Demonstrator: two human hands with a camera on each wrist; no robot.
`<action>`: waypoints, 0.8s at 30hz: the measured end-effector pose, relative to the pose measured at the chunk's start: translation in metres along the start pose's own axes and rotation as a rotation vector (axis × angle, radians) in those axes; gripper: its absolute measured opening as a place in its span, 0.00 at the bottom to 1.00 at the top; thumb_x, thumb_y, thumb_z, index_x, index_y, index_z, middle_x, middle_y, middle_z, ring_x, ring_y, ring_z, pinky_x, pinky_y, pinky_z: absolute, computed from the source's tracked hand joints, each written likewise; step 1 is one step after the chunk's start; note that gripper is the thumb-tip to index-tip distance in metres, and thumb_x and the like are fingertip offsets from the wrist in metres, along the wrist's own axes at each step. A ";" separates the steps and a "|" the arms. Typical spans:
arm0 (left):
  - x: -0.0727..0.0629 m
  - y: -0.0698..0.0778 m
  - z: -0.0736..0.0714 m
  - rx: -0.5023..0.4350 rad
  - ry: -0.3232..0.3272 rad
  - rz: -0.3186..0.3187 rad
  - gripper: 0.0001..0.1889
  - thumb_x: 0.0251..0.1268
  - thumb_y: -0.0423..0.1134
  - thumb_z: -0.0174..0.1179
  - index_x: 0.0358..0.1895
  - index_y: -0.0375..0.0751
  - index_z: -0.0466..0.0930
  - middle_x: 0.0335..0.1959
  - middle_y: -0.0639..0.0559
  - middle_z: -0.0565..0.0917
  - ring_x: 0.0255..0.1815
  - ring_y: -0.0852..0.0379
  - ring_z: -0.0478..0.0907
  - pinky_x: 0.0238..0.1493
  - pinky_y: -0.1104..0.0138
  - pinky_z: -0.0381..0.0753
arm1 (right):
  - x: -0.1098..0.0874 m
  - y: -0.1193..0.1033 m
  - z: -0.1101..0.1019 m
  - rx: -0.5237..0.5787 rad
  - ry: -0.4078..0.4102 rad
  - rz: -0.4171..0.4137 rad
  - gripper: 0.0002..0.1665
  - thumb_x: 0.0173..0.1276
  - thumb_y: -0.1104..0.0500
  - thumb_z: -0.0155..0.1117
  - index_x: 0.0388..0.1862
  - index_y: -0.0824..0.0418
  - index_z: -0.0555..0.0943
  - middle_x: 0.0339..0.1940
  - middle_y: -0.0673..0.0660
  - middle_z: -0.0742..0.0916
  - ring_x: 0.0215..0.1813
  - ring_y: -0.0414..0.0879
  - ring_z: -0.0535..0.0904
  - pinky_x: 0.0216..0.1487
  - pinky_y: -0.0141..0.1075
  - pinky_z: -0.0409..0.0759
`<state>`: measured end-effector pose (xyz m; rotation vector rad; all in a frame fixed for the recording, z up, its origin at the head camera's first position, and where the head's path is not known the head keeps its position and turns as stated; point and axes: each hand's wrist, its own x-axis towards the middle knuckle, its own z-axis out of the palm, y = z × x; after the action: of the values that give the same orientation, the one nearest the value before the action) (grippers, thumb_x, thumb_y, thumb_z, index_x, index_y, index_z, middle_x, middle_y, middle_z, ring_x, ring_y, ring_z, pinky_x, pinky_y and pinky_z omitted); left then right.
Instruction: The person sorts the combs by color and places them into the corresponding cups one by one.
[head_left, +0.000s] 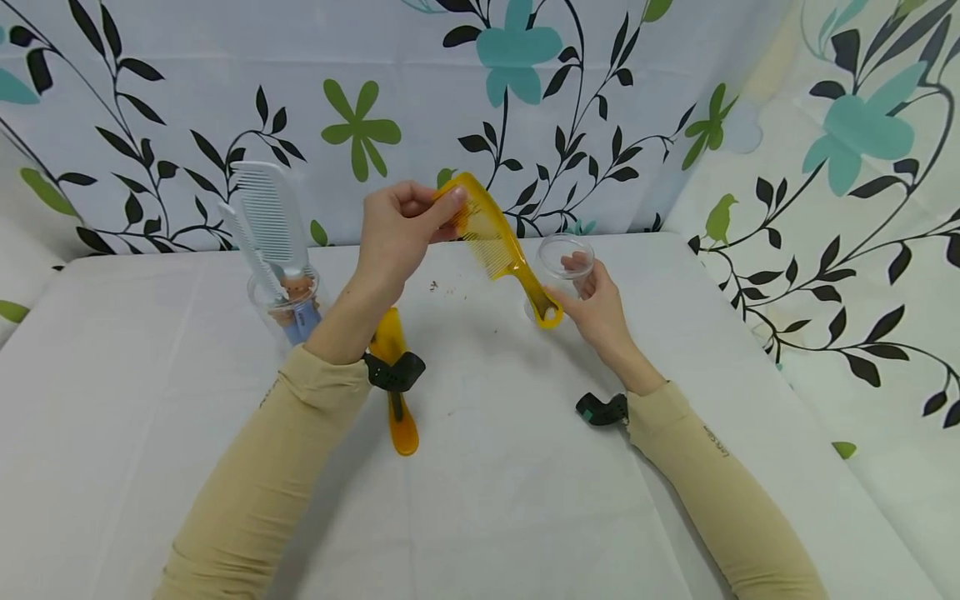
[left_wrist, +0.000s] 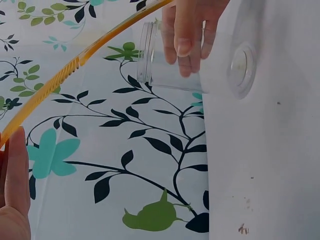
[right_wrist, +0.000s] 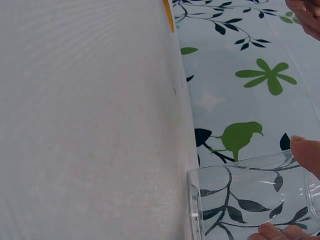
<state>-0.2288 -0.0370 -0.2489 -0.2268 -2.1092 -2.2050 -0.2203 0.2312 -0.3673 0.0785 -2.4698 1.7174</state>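
Note:
My left hand pinches a translucent yellow comb by its toothed end, thumb on top. Held in the air, the comb slants down to the right, its looped handle overlapping my right thumb in the head view. My right hand grips a clear plastic jar with its fingers round the side. In the right wrist view the jar shows see-through walls with nothing visible inside. The jar's open rim faces up in the head view.
At the left, another clear jar holds pale blue combs and something with a brown bear figure. Under my left wrist lies an amber-handled item, partly hidden. Small dark crumbs dot the white table. Patterned cloth hangs behind.

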 end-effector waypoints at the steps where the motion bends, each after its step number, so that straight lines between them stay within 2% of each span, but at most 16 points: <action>1: 0.000 0.000 0.000 -0.017 0.007 0.010 0.12 0.64 0.42 0.68 0.38 0.36 0.81 0.43 0.42 0.87 0.39 0.54 0.88 0.44 0.68 0.88 | 0.000 0.001 0.000 0.008 0.002 -0.013 0.41 0.67 0.61 0.68 0.75 0.62 0.60 0.74 0.57 0.73 0.78 0.47 0.62 0.80 0.38 0.56; 5: -0.001 0.002 0.004 -0.100 0.022 0.061 0.11 0.64 0.40 0.68 0.34 0.36 0.79 0.39 0.44 0.86 0.39 0.53 0.88 0.43 0.67 0.88 | 0.000 0.003 -0.001 0.031 0.005 -0.047 0.42 0.65 0.63 0.69 0.74 0.64 0.61 0.73 0.59 0.74 0.77 0.50 0.65 0.80 0.40 0.57; 11: -0.002 0.004 0.012 -0.200 0.047 0.132 0.11 0.64 0.37 0.67 0.31 0.37 0.75 0.32 0.48 0.85 0.38 0.54 0.87 0.43 0.65 0.89 | -0.001 0.002 0.000 -0.031 0.004 0.030 0.47 0.63 0.47 0.74 0.74 0.58 0.62 0.74 0.56 0.73 0.77 0.51 0.64 0.80 0.45 0.60; 14: -0.002 0.004 0.016 -0.249 0.075 0.147 0.11 0.64 0.36 0.67 0.30 0.37 0.75 0.32 0.47 0.85 0.38 0.53 0.86 0.43 0.65 0.89 | -0.001 0.003 -0.001 -0.037 -0.012 0.047 0.50 0.62 0.44 0.74 0.75 0.57 0.60 0.76 0.57 0.70 0.79 0.52 0.62 0.80 0.44 0.60; 20: -0.002 0.003 0.022 -0.237 0.119 0.169 0.11 0.65 0.39 0.66 0.33 0.37 0.74 0.36 0.46 0.85 0.40 0.51 0.85 0.45 0.66 0.88 | -0.003 0.007 -0.002 -0.024 -0.025 0.002 0.50 0.63 0.45 0.73 0.77 0.56 0.57 0.77 0.56 0.69 0.80 0.52 0.59 0.80 0.45 0.58; 24: -0.002 0.001 0.025 -0.246 0.131 0.175 0.10 0.66 0.38 0.65 0.34 0.37 0.74 0.37 0.46 0.84 0.40 0.52 0.85 0.44 0.67 0.88 | -0.004 0.008 -0.001 -0.035 -0.022 0.001 0.51 0.64 0.44 0.72 0.77 0.56 0.57 0.76 0.56 0.69 0.80 0.53 0.59 0.80 0.45 0.58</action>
<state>-0.2253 -0.0127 -0.2469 -0.2634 -1.6830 -2.3013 -0.2172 0.2347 -0.3745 0.0930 -2.5150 1.6824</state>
